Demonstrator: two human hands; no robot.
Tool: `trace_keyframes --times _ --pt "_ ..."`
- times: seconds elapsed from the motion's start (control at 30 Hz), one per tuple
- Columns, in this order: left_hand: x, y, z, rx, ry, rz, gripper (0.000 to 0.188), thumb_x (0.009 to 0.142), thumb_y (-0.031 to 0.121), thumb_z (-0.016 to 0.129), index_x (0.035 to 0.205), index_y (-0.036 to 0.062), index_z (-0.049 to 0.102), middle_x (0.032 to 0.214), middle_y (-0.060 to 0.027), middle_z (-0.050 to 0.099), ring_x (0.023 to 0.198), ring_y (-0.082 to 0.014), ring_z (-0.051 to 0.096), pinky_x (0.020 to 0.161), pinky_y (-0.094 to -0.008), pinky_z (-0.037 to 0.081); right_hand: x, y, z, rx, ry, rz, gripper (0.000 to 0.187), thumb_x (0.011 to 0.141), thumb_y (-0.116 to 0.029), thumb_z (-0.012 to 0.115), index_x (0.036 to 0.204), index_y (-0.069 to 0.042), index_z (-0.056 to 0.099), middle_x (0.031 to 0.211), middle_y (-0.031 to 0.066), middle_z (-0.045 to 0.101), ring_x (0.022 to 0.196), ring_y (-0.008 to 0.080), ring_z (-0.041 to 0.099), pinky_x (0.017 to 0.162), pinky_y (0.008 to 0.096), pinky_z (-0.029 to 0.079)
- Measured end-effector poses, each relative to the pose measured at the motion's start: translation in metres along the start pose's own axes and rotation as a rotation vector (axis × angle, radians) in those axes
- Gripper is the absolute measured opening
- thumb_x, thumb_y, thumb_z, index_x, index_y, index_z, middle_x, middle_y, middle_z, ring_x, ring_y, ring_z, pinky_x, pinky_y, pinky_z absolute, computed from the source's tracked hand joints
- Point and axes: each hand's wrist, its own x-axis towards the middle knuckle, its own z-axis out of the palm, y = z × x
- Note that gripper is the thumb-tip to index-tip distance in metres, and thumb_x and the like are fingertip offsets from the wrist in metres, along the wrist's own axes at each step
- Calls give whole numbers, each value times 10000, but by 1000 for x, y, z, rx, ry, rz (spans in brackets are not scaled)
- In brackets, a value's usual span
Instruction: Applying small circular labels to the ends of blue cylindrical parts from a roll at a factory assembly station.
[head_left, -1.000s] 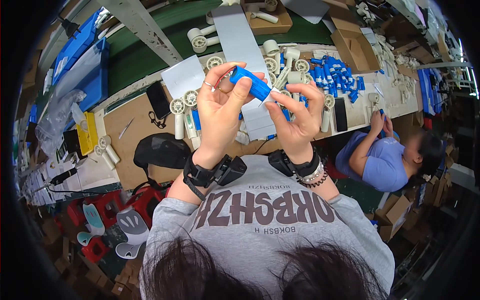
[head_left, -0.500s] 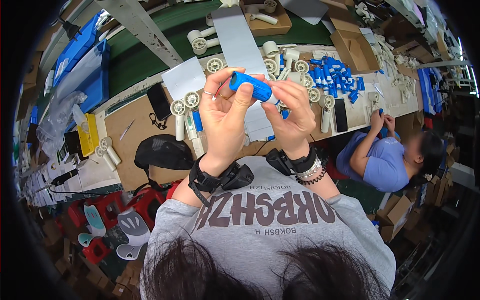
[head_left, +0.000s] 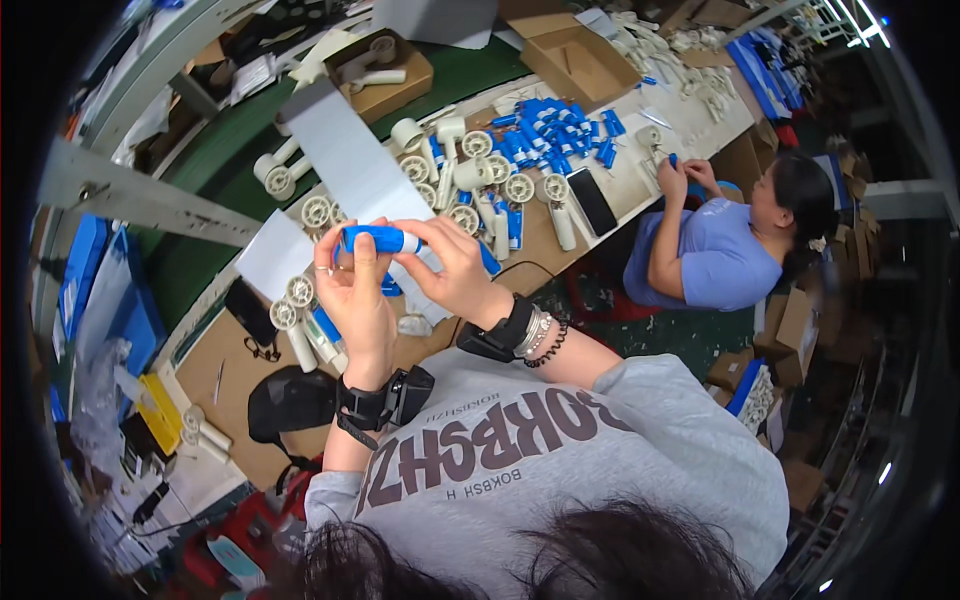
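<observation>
Between my two hands, above the bench, is a blue cylindrical battery (head_left: pixel 385 240) with a white band at its right end. My left hand (head_left: pixel 355 295) grips its left part, the thumb pressed on the near side and the fingers behind. My right hand (head_left: pixel 455 265) has its fingertips closed on the white end. Beneath and around my hands lie white plastic handheld-fan bodies (head_left: pixel 299 292) with round spoked heads. A long grey-white sheet (head_left: pixel 350 140) runs away from me under the hands.
Several blue batteries (head_left: pixel 550 130) are heaped beyond the fan bodies. A dark phone (head_left: pixel 592 202) lies near the bench edge. At the right sits a co-worker (head_left: pixel 700 240), holding a small blue piece. An open carton (head_left: pixel 580 65), black cap (head_left: pixel 290 405) and yellow bin (head_left: pixel 158 415) are also around.
The view has swung to the right, so the bench appears shifted left. The battery now lies closer to level in my hands, its open-looking left end turned out of sight. Both hands keep hold.
</observation>
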Motion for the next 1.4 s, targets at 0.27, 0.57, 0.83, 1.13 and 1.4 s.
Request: trace_keyframes --times 0.27,0.57,0.83,1.13,1.4 --pt "28 -70 -14 328 -91 -324 300 846 65 558 1112 33 424 970 -92 508 904 -155 525 814 -273 428 -54 95 -13 95 -13 569 255 785 -149 634 1004 -31 581 775 98 599 612 150 574 524 278 461" --pt "-19 132 49 76 -611 741 163 752 184 617 843 50 598 781 -71 496 722 -161 492 690 -298 422 -13 254 -83 -555 63 629 325 791 -287 610 939 -2 560 683 132 600 611 288 588 559 373 458" --pt "-34 160 58 -147 -766 728 268 858 115 497 1098 206 575 906 31 464 773 -107 440 770 -320 403 -24 293 -68 -739 -185 596 312 780 -291 597 959 -36 576 770 160 615 758 342 582 682 427 459" --pt "-41 164 31 -120 -733 699 254 870 184 472 1097 234 574 924 15 459 774 -120 435 793 -323 398 -19 227 -52 -559 -14 289 321 813 -165 557 1092 -13 510 848 117 552 758 260 548 690 368 441" --pt "-50 162 18 -97 -717 742 255 871 179 460 1093 221 579 933 15 460 784 -122 440 803 -323 404 -54 167 13 -238 -537 264 453 765 -52 600 1191 -56 447 956 102 486 753 185 525 699 278 453"
